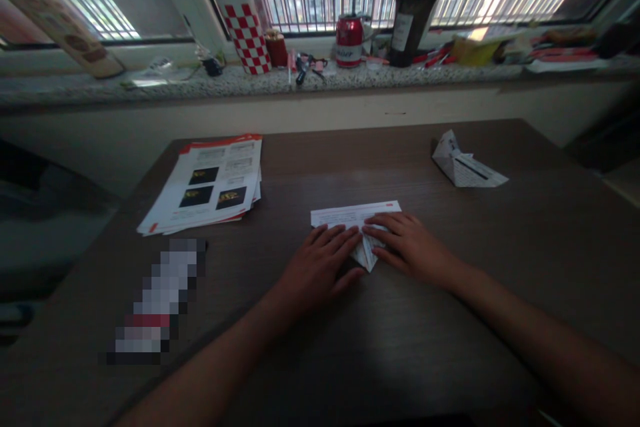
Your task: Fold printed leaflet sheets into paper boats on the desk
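Both hands work at one spot, midway across the table: the left hand [320,267] in from lower left, the right hand [413,245] from lower right, fingertips almost meeting. Between and beneath them lies a folded sheet of paper [356,212], printed side showing. Its broad straight edge runs crosswise, left to right, just beyond the fingers; its point aims back toward the person, showing in the gap between the hands. Neither hand is clearly nearer — the paper sits under both sets of fingers. Left hand: palm down, fingers stretched out and close together, laid over the paper's left part; thumb set apart, reaching near the point, though whether it touches I can't tell. Right hand: fingers extended and slightly spread, tips resting on the right part, nothing gripped. Both look to be pressing rather than pinching. Further out on the dark wooden table [320,163]: a stack of printed sheets [215,180] far left, a blurred-out oblong object [155,300] nearer on the same side — unidentifiable — and, at far right, another folded paper [467,168], part of it standing up. Past the table, a stone sill carries a checkered bottle [247,40], a red can [349,43] and a dark cup [410,23] before barred windows.
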The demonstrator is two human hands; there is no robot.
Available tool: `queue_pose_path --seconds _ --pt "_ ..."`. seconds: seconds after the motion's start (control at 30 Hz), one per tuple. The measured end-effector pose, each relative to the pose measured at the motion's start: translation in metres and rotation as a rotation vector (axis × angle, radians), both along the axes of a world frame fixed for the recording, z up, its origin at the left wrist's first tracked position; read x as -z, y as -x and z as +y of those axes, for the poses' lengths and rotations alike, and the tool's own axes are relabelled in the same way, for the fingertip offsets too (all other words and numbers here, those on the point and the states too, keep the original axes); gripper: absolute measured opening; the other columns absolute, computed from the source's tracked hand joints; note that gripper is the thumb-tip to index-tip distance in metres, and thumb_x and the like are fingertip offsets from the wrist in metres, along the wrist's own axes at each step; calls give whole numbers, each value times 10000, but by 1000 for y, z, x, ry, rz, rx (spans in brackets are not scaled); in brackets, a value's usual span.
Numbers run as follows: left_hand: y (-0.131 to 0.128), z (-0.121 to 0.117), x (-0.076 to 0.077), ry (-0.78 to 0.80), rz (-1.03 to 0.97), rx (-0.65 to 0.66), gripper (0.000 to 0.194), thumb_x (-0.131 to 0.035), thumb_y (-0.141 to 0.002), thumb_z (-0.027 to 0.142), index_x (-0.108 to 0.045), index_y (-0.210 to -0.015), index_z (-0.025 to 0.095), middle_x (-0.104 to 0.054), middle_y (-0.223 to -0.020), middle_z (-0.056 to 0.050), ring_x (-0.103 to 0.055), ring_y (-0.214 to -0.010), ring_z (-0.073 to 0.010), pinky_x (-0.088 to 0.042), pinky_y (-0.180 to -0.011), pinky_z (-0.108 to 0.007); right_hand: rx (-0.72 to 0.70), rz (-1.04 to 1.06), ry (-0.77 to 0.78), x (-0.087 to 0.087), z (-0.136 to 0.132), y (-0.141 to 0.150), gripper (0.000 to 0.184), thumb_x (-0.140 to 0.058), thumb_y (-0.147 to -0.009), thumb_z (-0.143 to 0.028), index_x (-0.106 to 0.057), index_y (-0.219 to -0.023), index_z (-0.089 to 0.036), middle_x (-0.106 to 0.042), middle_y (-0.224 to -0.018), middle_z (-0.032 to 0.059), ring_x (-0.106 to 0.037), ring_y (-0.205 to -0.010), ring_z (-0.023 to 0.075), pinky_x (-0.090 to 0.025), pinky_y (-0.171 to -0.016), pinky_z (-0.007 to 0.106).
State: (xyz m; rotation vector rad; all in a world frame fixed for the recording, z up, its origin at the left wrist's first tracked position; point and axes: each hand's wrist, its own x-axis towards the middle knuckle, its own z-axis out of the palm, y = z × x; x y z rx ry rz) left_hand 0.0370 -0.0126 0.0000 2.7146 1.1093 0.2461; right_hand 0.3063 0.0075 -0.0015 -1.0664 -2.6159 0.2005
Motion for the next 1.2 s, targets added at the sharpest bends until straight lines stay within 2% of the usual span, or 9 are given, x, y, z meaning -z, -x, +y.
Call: queue_pose_path --seconds 0.2,0.57,1.03,1.2 --pt "-3 -2 1 -16 -18 -23 600 -423 -1102 551 -376 -1621 252 -455 -1656 -38 -418 -1513 -272 -236 -1281 -501 13 16 7 8 -5 -2 483 -562 -1059 -394 -537 -1518 -247 -586 -1527 121 -483 -1450 319 -422 -1171 572" --pt "-2 -3 -2 7 32 -30 599 -433 -1110 525 -351 -1629 238 -410 -1682 -30 -384 -1540 -246 -198 -1301 -490 16 46 -2 12 -5 -1 474 -578 -1052 -398 -556 -1504 -255 -606 -1519 100 -486 -1452 308 -424 -1171 565" --pt "-3 1 -3 40 2 -19 606 -432 -1108 523 -336 -1638 244 -424 -1674 -51 -380 -1542 -266 -206 -1301 -518 19 8 40 3 -3 0 481 -559 -1062 -435 -530 -1523 -301 -616 -1513 77 -506 -1432 323 -445 -1145 574" --pt "0 3 0 32 1 -3 591 -431 -1112 502 -325 -1644 268 -415 -1678 -63 -383 -1539 -269 -230 -1293 -519 6 9 22 5 -2 -1 439 -558 -1064 -433 -568 -1484 -310 -605 -1527 61 -508 -1435 324 -439 -1157 584"
